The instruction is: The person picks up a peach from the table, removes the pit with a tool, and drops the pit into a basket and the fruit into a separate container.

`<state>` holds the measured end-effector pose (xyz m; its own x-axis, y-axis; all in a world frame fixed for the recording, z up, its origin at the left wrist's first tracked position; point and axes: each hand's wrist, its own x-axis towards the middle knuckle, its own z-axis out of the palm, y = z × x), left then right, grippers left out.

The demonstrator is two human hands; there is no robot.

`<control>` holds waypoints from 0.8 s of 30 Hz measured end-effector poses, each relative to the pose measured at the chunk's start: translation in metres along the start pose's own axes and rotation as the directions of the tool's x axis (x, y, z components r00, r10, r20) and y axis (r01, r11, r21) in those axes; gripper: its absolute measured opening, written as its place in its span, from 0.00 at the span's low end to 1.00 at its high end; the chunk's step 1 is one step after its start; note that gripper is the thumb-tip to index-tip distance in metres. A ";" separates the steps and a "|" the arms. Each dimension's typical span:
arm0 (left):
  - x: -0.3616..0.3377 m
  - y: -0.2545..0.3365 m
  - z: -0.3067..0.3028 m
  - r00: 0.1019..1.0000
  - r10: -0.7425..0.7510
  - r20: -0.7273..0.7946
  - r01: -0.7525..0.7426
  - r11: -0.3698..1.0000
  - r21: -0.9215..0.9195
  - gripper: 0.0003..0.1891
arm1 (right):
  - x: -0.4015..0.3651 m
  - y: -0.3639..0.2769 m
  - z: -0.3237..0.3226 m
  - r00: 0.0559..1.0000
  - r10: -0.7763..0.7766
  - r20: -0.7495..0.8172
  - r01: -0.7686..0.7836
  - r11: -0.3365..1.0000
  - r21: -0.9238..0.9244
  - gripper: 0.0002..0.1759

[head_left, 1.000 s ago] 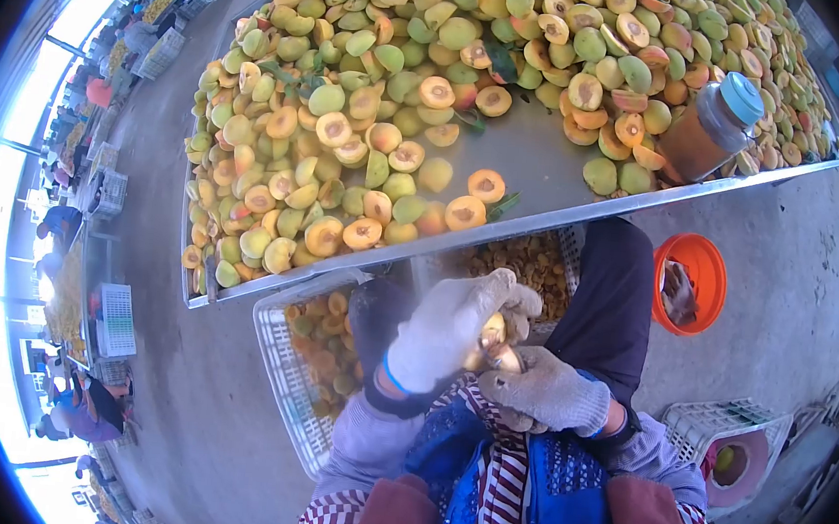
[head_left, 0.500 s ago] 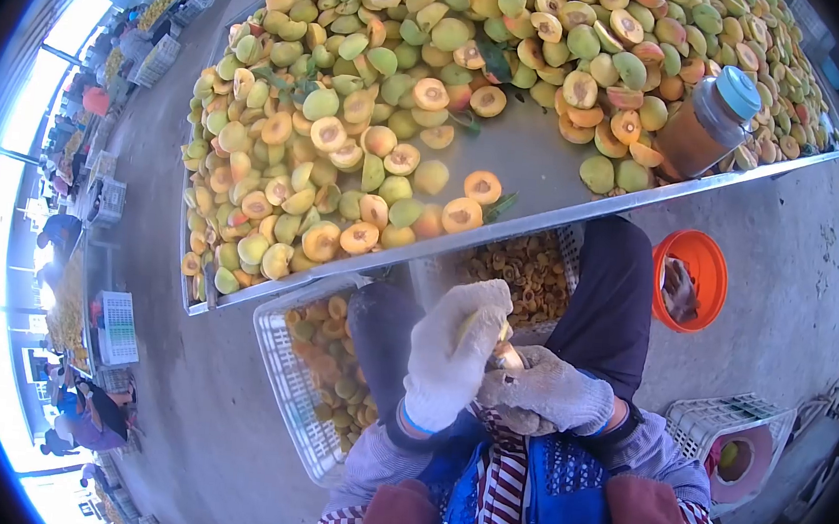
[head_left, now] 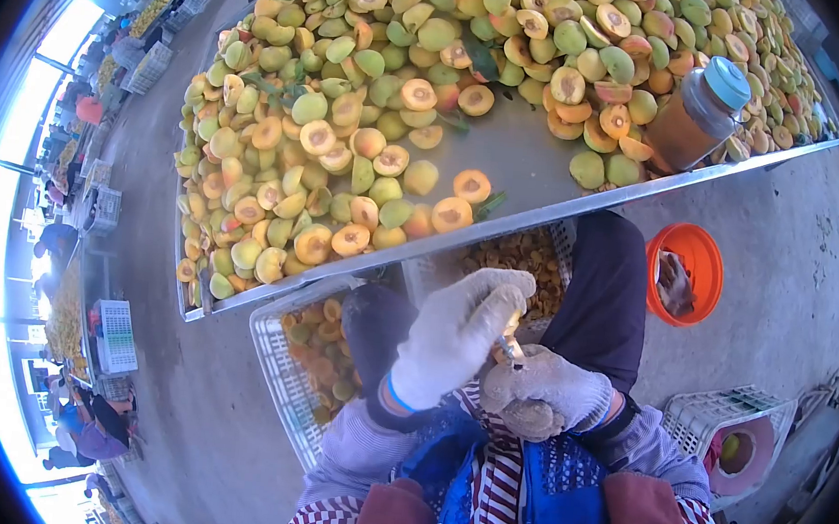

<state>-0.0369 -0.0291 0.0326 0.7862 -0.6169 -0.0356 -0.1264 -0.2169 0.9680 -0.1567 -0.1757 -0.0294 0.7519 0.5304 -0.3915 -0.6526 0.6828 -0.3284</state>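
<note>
In the head view both my hands wear whitish knit gloves and meet above my lap. My left hand [head_left: 463, 330] is closed, fingers pinched round a piece of yellow peach [head_left: 510, 326], mostly hidden by the glove. My right hand [head_left: 549, 392] is wrapped round a small tool, its handle hidden in the fist. The tool's metal end [head_left: 509, 350] shows between the hands, at the fruit. Past my hands, a metal-topped table [head_left: 536, 163] bears a large heap of halved green, yellow and reddish peaches [head_left: 341, 138], several with brown centres.
A bottle of brown liquid [head_left: 692, 121] with a blue lid stands on the table's right side. Below are a white crate of peach halves [head_left: 272, 379], a crate of brown pieces [head_left: 528, 256], an orange bucket [head_left: 708, 285] and another crate [head_left: 722, 424]. People work at tables far left.
My left hand has turned and its fingers have shifted slightly right and up over the fruit. The tool's metal end now shows more clearly. The view has moved slightly.
</note>
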 end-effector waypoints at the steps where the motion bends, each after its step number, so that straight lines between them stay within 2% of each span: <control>1: 0.002 0.002 -0.003 0.978 -0.180 0.107 0.196 0.967 -0.163 0.15 | 0.001 -0.004 0.000 0.995 0.038 0.093 -0.038 0.999 0.003 0.19; 2: 0.000 0.005 0.001 0.985 -0.162 0.058 0.168 0.976 -0.136 0.16 | -0.001 -0.006 0.005 1.000 0.009 0.025 -0.008 0.999 -0.032 0.18; 3: 0.001 0.005 0.001 0.985 -0.163 0.058 0.170 0.976 -0.137 0.16 | -0.002 -0.006 0.007 1.000 0.011 0.024 -0.010 0.999 -0.031 0.18; 5: 0.004 0.004 -0.004 0.974 -0.147 0.170 0.176 0.970 -0.169 0.16 | -0.002 -0.007 0.009 0.998 0.035 0.046 -0.036 0.999 0.025 0.16; 6: 0.005 0.004 -0.007 0.975 -0.147 0.168 0.175 0.970 -0.169 0.16 | -0.001 -0.008 0.013 0.998 0.035 0.046 -0.037 0.999 0.024 0.16; 8: 0.004 0.003 -0.011 0.923 -0.289 0.253 0.369 0.850 -0.375 0.15 | 0.001 -0.009 0.020 0.990 0.134 0.035 -0.136 0.989 0.060 0.16; 9: 0.004 0.002 -0.009 0.922 -0.289 0.259 0.371 0.851 -0.371 0.15 | 0.001 -0.009 0.020 0.991 0.128 0.035 -0.130 0.989 0.064 0.16; 11: 0.000 -0.001 -0.004 0.981 -0.157 0.118 0.171 0.977 -0.126 0.14 | 0.001 -0.011 0.019 0.990 0.137 0.015 -0.136 0.989 -0.057 0.16; 12: 0.001 -0.002 -0.004 0.980 -0.156 0.120 0.172 0.976 -0.131 0.14 | 0.001 -0.008 0.017 0.990 0.138 0.010 -0.137 0.989 -0.057 0.16; 13: 0.002 -0.002 -0.003 0.990 0.109 0.093 -0.121 0.983 0.135 0.13 | 0.000 -0.004 0.011 0.987 0.136 0.090 -0.136 0.991 0.000 0.16; 14: 0.003 -0.002 -0.003 0.921 0.363 0.139 -0.388 0.835 0.391 0.13 | 0.001 0.000 0.006 0.977 0.126 0.172 -0.137 0.989 0.056 0.17; 15: 0.004 -0.003 -0.003 0.922 0.362 0.135 -0.385 0.835 0.393 0.13 | 0.003 0.001 -0.001 0.976 0.130 0.174 -0.141 0.988 0.055 0.17; 17: 0.004 -0.005 0.000 0.969 0.221 0.106 -0.237 0.955 0.178 0.13 | 0.007 0.004 -0.011 0.903 0.158 0.399 -0.280 0.921 0.270 0.18; 18: 0.004 -0.005 0.001 0.969 0.224 0.107 -0.241 0.953 0.181 0.13 | 0.006 0.006 -0.011 0.902 0.156 0.402 -0.278 0.923 0.267 0.18; 19: 0.001 -0.006 0.003 0.994 0.041 0.097 -0.036 0.998 -0.060 0.13 | 0.003 0.012 -0.011 0.962 0.099 0.254 -0.169 0.949 0.268 0.18; 20: 0.000 -0.007 0.005 0.981 -0.139 0.136 0.174 0.939 -0.295 0.13 | -0.001 0.018 -0.011 0.995 0.030 0.099 -0.054 0.966 0.253 0.20; 21: 0.001 -0.008 0.005 0.981 -0.136 0.137 0.172 0.939 -0.297 0.13 | -0.002 0.021 -0.016 0.995 0.029 0.097 -0.052 0.967 0.251 0.20; 23: 0.001 -0.011 0.002 0.969 0.211 0.131 -0.206 0.977 -0.047 0.13 | -0.002 0.027 -0.024 0.974 -0.023 0.225 -0.051 0.948 0.315 0.21; 24: 0.001 -0.011 0.001 0.969 0.209 0.131 -0.204 0.978 -0.047 0.13 | -0.003 0.030 -0.025 0.974 -0.022 0.225 -0.052 0.947 0.317 0.21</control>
<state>-0.0353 -0.0277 0.0220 0.6564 -0.7422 0.1351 -0.2557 -0.0503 0.9655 -0.1812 -0.1691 -0.0593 0.7678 0.6147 -0.1807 -0.6276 0.7783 -0.0187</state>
